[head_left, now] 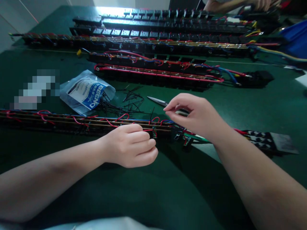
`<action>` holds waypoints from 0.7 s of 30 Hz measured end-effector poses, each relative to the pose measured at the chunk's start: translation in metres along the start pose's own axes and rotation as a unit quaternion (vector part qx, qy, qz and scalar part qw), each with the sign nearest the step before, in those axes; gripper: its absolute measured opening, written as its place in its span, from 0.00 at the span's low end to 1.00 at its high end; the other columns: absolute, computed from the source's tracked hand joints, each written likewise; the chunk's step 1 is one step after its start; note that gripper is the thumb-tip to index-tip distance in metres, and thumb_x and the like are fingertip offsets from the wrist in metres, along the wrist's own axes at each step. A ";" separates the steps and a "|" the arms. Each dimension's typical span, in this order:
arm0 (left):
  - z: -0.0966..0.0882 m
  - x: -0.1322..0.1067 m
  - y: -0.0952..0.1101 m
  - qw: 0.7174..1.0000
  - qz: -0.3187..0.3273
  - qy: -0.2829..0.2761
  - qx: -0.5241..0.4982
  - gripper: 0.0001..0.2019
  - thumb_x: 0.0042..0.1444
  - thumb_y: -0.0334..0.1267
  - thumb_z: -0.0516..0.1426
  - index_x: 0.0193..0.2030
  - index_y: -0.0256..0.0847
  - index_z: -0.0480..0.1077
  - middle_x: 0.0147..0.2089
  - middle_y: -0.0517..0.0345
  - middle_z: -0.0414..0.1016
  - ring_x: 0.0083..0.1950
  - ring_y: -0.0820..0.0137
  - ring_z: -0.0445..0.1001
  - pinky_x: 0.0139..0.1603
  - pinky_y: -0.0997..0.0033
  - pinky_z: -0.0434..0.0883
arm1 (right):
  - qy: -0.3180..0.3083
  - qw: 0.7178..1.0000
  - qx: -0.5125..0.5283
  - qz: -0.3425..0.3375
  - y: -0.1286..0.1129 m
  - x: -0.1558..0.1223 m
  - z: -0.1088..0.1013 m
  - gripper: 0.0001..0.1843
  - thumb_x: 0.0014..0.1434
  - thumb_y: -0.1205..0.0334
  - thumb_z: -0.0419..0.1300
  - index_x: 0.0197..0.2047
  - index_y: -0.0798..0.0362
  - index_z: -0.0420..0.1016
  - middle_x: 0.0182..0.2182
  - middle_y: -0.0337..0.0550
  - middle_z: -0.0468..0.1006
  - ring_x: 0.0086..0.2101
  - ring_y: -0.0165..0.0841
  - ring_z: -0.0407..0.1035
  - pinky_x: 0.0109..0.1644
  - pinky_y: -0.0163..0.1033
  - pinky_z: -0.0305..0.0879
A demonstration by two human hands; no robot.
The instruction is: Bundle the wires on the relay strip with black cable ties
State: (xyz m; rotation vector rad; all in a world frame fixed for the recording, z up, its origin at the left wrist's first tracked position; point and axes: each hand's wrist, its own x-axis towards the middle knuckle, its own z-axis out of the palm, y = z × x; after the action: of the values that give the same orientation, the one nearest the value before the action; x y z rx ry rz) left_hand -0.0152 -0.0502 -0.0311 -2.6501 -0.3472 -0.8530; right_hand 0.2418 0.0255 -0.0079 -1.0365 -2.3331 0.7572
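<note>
A long black strip [100, 120] with brass-coloured rods and red and blue wires runs across the table in front of me. My left hand [131, 145] is closed against its near side, fingers curled under; what they hold, if anything, is hidden. A thin black cable tie [151, 115] sticks up from the strip just beyond that hand. My right hand [194, 113] is over the strip farther right, thumb and forefinger pinched together; nothing shows clearly between the tips. Behind it lies a pointed metal blade [155, 100], seemingly of scissors, its handle partly covered by the hand.
Loose black cable ties [133, 99] spill from an opened plastic bag [88, 91] beyond the strip. A shorter wired strip [158, 72] and several longer black assemblies [144, 43] lie farther back. At the upper right are another person's hand [261, 4] and a blue object [296, 38].
</note>
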 end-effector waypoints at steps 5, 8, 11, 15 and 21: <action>0.001 0.000 0.001 1.000 -0.010 0.010 -0.003 0.07 0.68 0.31 0.63 0.38 0.45 0.78 0.38 0.64 0.88 0.34 0.75 0.79 0.34 0.70 0.75 | 0.010 0.984 -0.109 0.139 0.028 0.001 -0.021 0.08 0.63 0.64 0.66 0.44 0.55 0.85 0.40 0.46 0.83 0.38 0.34 0.76 0.46 0.41 0.74; 0.002 0.000 0.001 1.000 -0.011 0.015 -0.008 0.06 0.68 0.31 0.64 0.38 0.44 0.78 0.38 0.64 0.88 0.34 0.75 0.79 0.34 0.69 0.75 | -0.024 0.971 -0.161 0.175 0.042 0.000 -0.024 0.11 0.68 0.58 0.69 0.47 0.57 0.83 0.41 0.45 0.82 0.41 0.32 0.75 0.51 0.42 0.77; 0.003 0.000 0.000 1.000 -0.014 0.016 -0.007 0.07 0.69 0.31 0.63 0.38 0.44 0.77 0.38 0.64 0.88 0.34 0.75 0.80 0.35 0.70 0.76 | -0.049 0.963 -0.192 0.185 0.048 0.000 -0.021 0.18 0.73 0.49 0.66 0.51 0.58 0.80 0.46 0.45 0.82 0.46 0.31 0.77 0.56 0.44 0.79; 0.004 -0.001 -0.006 0.999 -0.039 0.019 0.016 0.06 0.70 0.29 0.62 0.41 0.42 0.77 0.39 0.62 0.88 0.37 0.75 0.81 0.40 0.70 0.77 | -0.057 0.953 -0.213 0.206 0.050 0.001 -0.015 0.19 0.74 0.49 0.65 0.54 0.57 0.80 0.49 0.47 0.82 0.49 0.33 0.78 0.57 0.45 0.81; 0.007 -0.007 -0.013 0.993 -0.115 -0.005 0.040 0.03 0.72 0.31 0.61 0.43 0.40 0.75 0.42 0.57 0.87 0.41 0.70 0.82 0.45 0.68 0.79 | -0.062 0.949 -0.216 0.222 0.053 0.002 -0.013 0.20 0.75 0.49 0.65 0.57 0.57 0.79 0.50 0.47 0.82 0.49 0.32 0.78 0.56 0.44 0.81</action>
State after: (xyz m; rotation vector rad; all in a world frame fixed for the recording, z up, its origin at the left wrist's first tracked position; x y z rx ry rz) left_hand -0.0215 -0.0366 -0.0374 -2.5742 -0.6845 -0.8738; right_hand 0.2758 0.0601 -0.0328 -1.7931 -2.4620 0.4769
